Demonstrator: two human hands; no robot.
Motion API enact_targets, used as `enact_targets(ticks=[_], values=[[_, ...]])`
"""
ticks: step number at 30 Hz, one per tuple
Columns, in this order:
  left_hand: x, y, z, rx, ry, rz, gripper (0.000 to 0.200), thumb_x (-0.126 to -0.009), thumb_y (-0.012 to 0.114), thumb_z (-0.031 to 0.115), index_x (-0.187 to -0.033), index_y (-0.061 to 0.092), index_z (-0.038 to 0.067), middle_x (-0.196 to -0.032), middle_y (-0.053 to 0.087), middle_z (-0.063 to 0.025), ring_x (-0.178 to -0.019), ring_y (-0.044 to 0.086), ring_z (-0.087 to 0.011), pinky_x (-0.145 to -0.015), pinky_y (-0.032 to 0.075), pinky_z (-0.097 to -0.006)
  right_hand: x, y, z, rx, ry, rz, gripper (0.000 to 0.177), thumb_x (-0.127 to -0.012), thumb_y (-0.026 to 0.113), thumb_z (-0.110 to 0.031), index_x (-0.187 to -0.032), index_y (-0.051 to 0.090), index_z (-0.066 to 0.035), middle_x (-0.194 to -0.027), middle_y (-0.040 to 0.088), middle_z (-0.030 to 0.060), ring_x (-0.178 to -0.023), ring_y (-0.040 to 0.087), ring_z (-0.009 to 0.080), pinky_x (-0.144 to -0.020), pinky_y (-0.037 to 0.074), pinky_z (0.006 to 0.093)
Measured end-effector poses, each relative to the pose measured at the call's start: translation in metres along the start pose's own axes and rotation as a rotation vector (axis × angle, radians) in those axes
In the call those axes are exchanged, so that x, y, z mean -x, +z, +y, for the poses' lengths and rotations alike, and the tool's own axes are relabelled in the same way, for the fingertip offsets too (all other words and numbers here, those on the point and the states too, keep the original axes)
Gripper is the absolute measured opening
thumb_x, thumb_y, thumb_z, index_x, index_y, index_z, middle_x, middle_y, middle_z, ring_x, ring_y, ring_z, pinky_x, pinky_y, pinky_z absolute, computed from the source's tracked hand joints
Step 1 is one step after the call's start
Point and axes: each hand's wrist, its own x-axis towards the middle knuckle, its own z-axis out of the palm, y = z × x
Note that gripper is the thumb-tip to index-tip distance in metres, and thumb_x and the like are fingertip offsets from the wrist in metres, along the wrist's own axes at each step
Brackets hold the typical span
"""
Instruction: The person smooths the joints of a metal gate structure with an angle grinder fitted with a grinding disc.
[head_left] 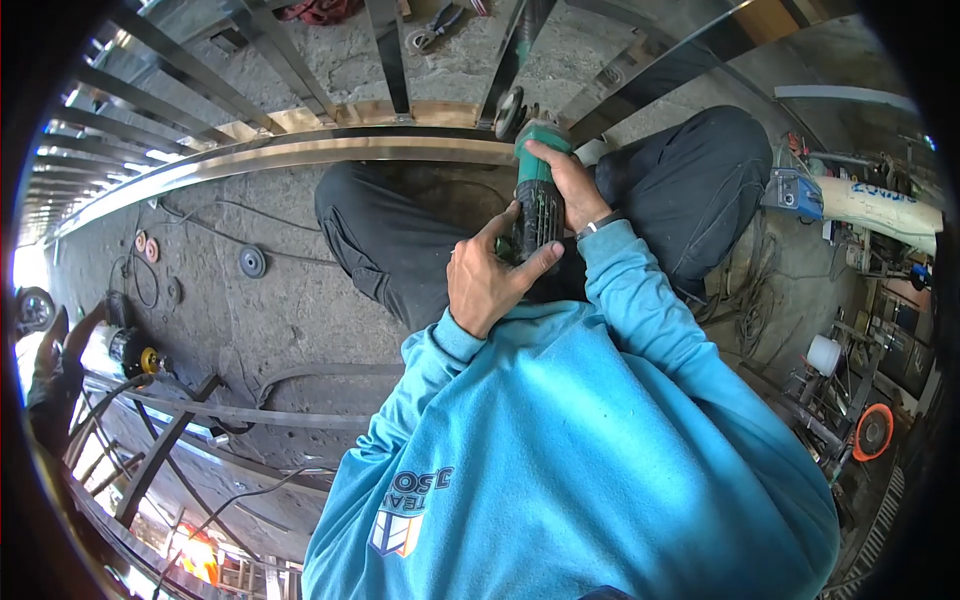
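Seen from above: angle grinder and railing. We hold the grinder upright in the view, between our dark-trousered knees, its green head toward the railing and its disc near the rail; we cannot tell whether they touch. Our right hand, banded at the wrist, is closed around the green part, thumb laid across it. Our left hand is partly open at the dark body, thumb and forefinger parted in a V with their tips against it; we cannot tell whether the other fingers grip. On the concrete floor, to our left, lie a grey disc, two small orange discs and a cable. Pliers lie beyond the rail; a blue tool stands to our right.
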Motion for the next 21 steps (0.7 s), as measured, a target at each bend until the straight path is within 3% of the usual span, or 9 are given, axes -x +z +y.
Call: enact_targets(ticks=[3,6,7,10,11,19,21], values=[[-0.004,-0.003,-0.003,0.027,-0.029,0.036,0.079,-0.075,0.087,0.048,-0.130,0.065,-0.005,-0.097,0.076,-0.0223,-0.089,0.076,-0.0272,-0.082,0.058,-0.0358,-0.006,0.008,0.000,0.018,-0.111,0.008,0.039,-0.092,0.073,-0.034,-0.113,0.059,-0.004,-0.076,0.059,0.0065,-0.058,0.066,0.0205,-0.051,0.057,0.0336],[-0.009,-0.002,-0.012,0.028,0.010,0.077,0.078,-0.075,0.087,0.048,-0.130,0.066,-0.004,-0.097,0.076,-0.0205,-0.089,0.076,-0.0272,-0.082,0.058,-0.0360,-0.009,0.006,0.001,0.022,-0.115,0.033,0.037,-0.093,0.072,-0.034,-0.114,0.059,-0.006,-0.080,0.061,0.0071,-0.061,0.066,0.0208,-0.053,0.058,0.0343],[-0.010,-0.002,-0.013,0.031,0.006,0.092,0.078,-0.075,0.087,0.048,-0.130,0.066,-0.004,-0.097,0.076,-0.0205,-0.089,0.076,-0.0272,-0.082,0.058,-0.0360,-0.009,0.006,0.000,-0.034,-0.058,0.087,0.036,-0.087,0.078,-0.026,-0.111,0.066,-0.003,-0.090,0.066,0.0051,-0.072,0.066,0.0182,-0.062,0.056,0.0340],[-0.011,-0.002,-0.014,0.042,-0.017,0.067,0.079,-0.074,0.087,0.049,-0.129,0.066,-0.004,-0.095,0.076,-0.0191,-0.087,0.076,-0.0270,-0.081,0.058,-0.0357,-0.014,0.001,0.000,-0.007,-0.017,0.075,0.034,-0.087,0.078,-0.025,-0.110,0.066,-0.004,-0.091,0.066,0.0042,-0.074,0.065,0.0174,-0.064,0.056,0.0333],[-0.011,-0.001,-0.015,0.036,-0.012,0.071,0.080,-0.074,0.087,0.050,-0.129,0.066,-0.005,-0.094,0.076,-0.0192,-0.085,0.076,-0.0268,-0.080,0.058,-0.0357,-0.020,-0.001,0.004,0.083,-0.121,0.026,0.040,-0.092,0.072,-0.036,-0.113,0.058,-0.004,-0.080,0.063,0.0082,-0.060,0.067,0.0213,-0.053,0.058,0.0339],[-0.011,0.002,-0.019,0.059,-0.015,0.059,0.081,-0.072,0.088,0.050,-0.127,0.067,-0.005,-0.090,0.076,-0.0206,-0.076,0.076,-0.0264,-0.072,0.058,-0.0355,-0.017,-0.002,0.004,0.058,-0.089,0.027,0.040,-0.091,0.074,-0.034,-0.112,0.058,-0.004,-0.082,0.063,0.0076,-0.060,0.067,0.0206,-0.053,0.058,0.0331],[-0.011,0.004,-0.023,0.066,0.008,0.110,0.080,-0.071,0.086,0.051,-0.128,0.068,-0.001,-0.079,0.075,-0.0173,-0.068,0.075,-0.0277,-0.069,0.058,-0.0379,-0.018,-0.001,0.005,0.048,-0.084,0.053,0.039,-0.091,0.074,-0.034,-0.111,0.058,-0.004,-0.082,0.063,0.0073,-0.060,0.067,0.0204,-0.053,0.058,0.0332]])
